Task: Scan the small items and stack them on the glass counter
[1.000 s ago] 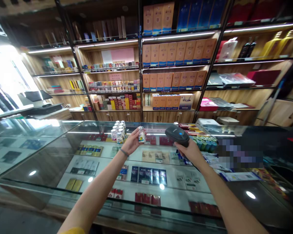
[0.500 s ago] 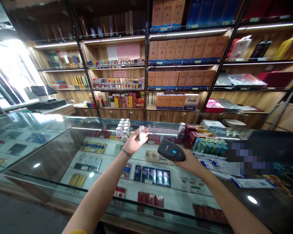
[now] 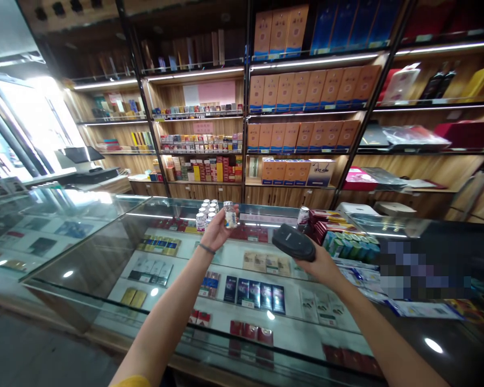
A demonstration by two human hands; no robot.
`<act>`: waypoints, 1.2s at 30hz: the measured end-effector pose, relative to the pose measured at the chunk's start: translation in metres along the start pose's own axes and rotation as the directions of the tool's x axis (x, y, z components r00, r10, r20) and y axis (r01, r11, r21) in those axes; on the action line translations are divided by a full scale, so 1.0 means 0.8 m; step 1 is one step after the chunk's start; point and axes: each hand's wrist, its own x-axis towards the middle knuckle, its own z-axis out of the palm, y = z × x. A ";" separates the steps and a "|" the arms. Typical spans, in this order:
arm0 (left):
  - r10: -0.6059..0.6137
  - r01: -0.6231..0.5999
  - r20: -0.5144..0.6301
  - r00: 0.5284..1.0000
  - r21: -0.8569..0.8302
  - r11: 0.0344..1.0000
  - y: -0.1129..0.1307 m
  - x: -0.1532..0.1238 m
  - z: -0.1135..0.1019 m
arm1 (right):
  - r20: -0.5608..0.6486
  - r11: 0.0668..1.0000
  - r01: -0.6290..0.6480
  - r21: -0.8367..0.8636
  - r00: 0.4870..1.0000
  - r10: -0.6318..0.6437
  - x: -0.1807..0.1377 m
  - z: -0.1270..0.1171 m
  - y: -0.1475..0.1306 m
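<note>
My left hand (image 3: 218, 230) is closed around a small white bottle (image 3: 229, 216), held upright above the glass counter. Just behind and left of it, several similar small bottles (image 3: 201, 219) stand grouped on the glass. In my right hand (image 3: 319, 264) is a black barcode scanner (image 3: 293, 242), its head pointing left toward the bottle, with a gap between them. No blue light shows on the scanner now. A taller dark bottle with a white cap (image 3: 303, 217) stands on the counter beyond the scanner.
The glass display counter (image 3: 116, 290) holds several cigarette packs (image 3: 255, 293) under its top. Stacked red packets (image 3: 326, 220) and green-blue cans (image 3: 350, 244) sit at the right, near flat blue-white packages (image 3: 423, 309). Behind are shelves with orange boxes (image 3: 302, 137).
The small bottle in my left hand has turned, now showing a coloured label, and shifted slightly left. The scanner has moved a little right and up; its blue light is gone.
</note>
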 end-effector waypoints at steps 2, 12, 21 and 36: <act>0.108 -0.109 0.016 0.994 0.010 0.994 0.022 -0.002 -0.001 | -0.016 1.000 -0.014 0.020 1.000 0.014 0.000 -0.003 -0.004; 0.363 -0.265 -0.168 0.916 0.424 0.866 0.052 -0.042 -0.088 | -0.041 1.000 -0.020 0.021 0.999 0.020 -0.001 -0.004 -0.002; 0.452 -0.207 -0.173 0.875 0.711 0.673 0.005 -0.064 -0.126 | -0.068 1.000 -0.029 -0.008 0.997 0.029 0.001 -0.007 -0.009; 0.347 -0.048 -0.227 0.910 0.773 0.632 -0.007 -0.065 -0.157 | -0.074 0.988 -0.144 0.054 0.986 0.148 -0.001 -0.008 -0.006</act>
